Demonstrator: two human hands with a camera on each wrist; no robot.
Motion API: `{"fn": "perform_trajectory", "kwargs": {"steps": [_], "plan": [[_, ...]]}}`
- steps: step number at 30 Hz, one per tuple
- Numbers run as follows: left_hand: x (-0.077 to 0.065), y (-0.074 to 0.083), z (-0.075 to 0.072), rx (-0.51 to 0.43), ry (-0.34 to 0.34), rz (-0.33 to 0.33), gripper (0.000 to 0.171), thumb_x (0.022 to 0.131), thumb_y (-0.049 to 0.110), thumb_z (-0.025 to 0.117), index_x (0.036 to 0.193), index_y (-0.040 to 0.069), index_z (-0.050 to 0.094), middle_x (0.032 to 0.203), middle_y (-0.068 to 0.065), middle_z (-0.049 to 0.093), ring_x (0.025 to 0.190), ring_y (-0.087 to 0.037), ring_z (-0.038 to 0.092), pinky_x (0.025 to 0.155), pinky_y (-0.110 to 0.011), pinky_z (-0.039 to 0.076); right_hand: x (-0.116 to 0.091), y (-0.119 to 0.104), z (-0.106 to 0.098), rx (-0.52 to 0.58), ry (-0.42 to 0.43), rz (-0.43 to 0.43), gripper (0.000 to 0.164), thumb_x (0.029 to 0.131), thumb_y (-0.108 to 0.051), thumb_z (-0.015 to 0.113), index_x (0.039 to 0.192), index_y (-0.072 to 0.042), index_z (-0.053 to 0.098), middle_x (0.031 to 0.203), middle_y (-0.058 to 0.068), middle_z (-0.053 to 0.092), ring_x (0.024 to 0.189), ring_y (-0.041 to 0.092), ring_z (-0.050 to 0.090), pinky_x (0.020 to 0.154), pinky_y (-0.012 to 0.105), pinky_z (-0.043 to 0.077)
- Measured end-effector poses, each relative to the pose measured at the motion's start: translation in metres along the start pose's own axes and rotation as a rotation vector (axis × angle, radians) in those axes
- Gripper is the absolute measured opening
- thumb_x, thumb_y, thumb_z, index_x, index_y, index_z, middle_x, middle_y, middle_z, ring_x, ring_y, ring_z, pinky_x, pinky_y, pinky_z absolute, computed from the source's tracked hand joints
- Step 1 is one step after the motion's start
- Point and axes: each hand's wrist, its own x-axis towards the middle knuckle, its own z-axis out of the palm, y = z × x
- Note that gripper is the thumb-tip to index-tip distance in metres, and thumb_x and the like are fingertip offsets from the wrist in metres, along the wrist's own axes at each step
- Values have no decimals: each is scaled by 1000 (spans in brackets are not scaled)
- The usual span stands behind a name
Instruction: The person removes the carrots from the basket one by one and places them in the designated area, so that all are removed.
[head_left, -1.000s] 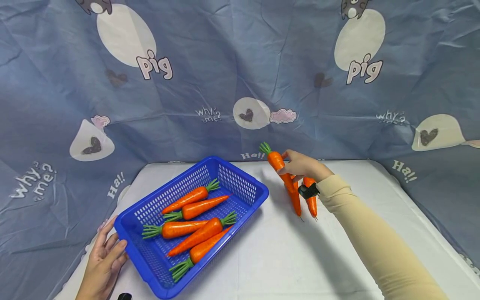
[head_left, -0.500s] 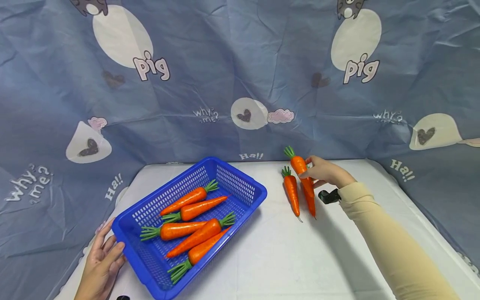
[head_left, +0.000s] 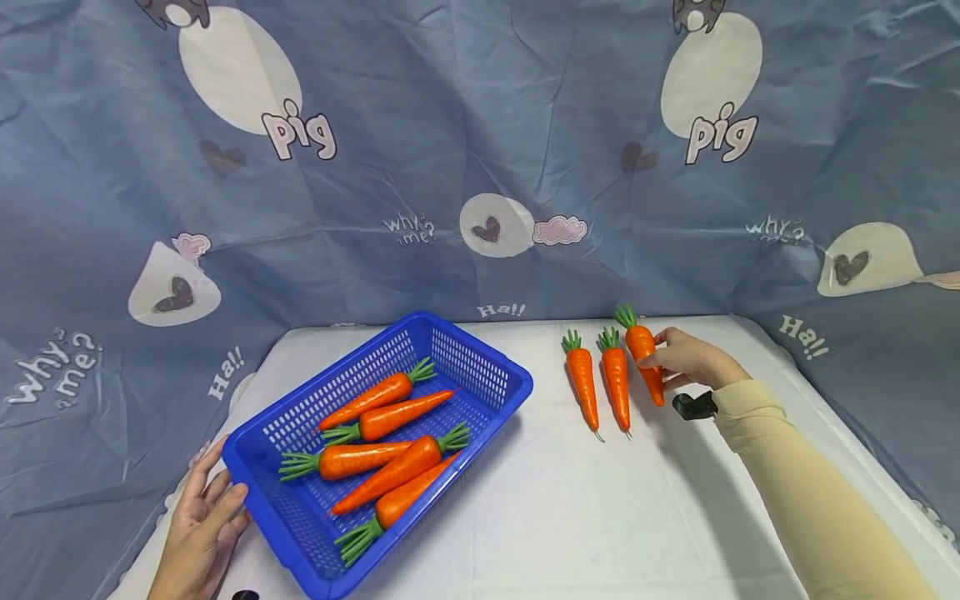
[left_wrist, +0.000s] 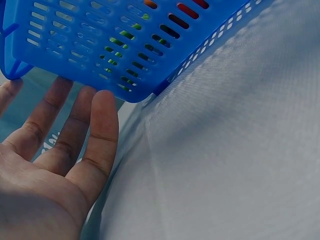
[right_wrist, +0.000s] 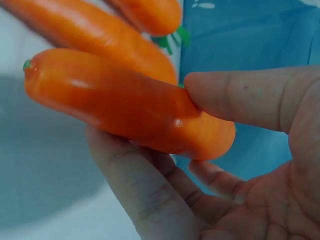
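My right hand (head_left: 686, 357) pinches a carrot (head_left: 642, 346) near its thick end, between thumb and fingers; its green top points to the back. Close up in the right wrist view, the carrot (right_wrist: 125, 105) lies across the fingers, its narrow end out to the left. Just left of it, two carrots, the nearer one (head_left: 616, 379) and another (head_left: 582, 382), lie side by side on the white cloth. My left hand (head_left: 202, 525) is at the near left end of a blue basket (head_left: 258, 512), its fairly straight fingertips (left_wrist: 105, 102) against the basket's lower edge.
Several carrots, one at the front (head_left: 405, 500), lie in the basket at mixed angles. White cloth (head_left: 562, 517) covers the table. A blue printed curtain (head_left: 480, 150) hangs behind and along both sides.
My right hand has moved to the right with the carrot, from over the two lying carrots to beside them. Both now show fully. The left hand stays at the basket.
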Motion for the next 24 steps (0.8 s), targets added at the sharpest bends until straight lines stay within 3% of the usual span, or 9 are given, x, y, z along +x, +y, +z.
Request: {"fn": "perform_trajectory", "kwargs": {"steps": [12,19,24], "plan": [[-1,-2,-3,-8,0,-1,70,110,-9,42,171,19,23,148,12,64,123,-6,70,85,-29,64,-2,25,2,33,-22,63,64,102,-13,62,141,17,20,107,18,45,82,20,53,76,31,63],[1,-2,-4,-22,-16,12,69,110,-11,41,169,20,26,148,11,64,126,-5,69,87,-28,64,-2,29,7,47,-32,87,77,101,-11,62,148,17,7,125,30,41,89,25,61,84,41,66],[2,-2,-3,-1,7,-9,68,110,-9,43,169,20,26,147,13,64,125,-4,69,87,-28,64,-5,30,8,5,-11,109,82,100,-16,66,151,14,9,130,33,43,97,30,65,86,42,67]]}}
